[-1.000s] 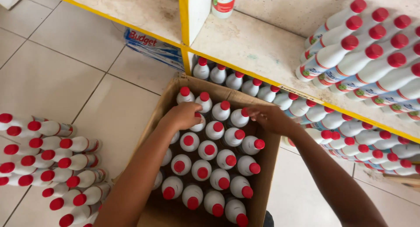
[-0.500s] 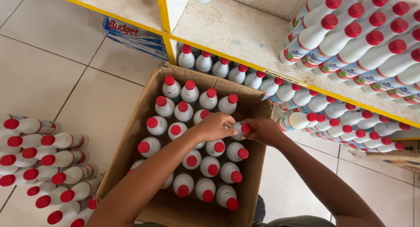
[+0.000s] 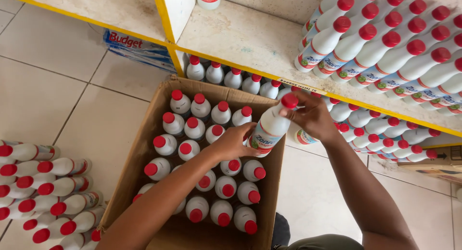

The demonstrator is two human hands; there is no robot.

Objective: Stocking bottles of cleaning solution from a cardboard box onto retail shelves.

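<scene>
While lifted clear of the carton, bottle: white plastic, smooth, rounded shoulder tapering to a neck, ribbed red screw cap, printed label band; tilted, cap up and to the right, above the carton's right half.
Left hand: fingers curled around the bottle's lower body, closed on it.
Right hand: fingertips pinched on the bottle's neck just below the cap.
Cardboard carton: brown, corrugated, flaps open, standing on the floor; holds upright matching bottles in rows, red caps facing up.
Shelf: pale stone-like surface, yellow painted edge; stacked bottles lie on their sides at right.
Lower shelf row: upright bottles behind the carton.
Floor: beige glazed tiles; loose bottles piled on their sides at left.
</scene>
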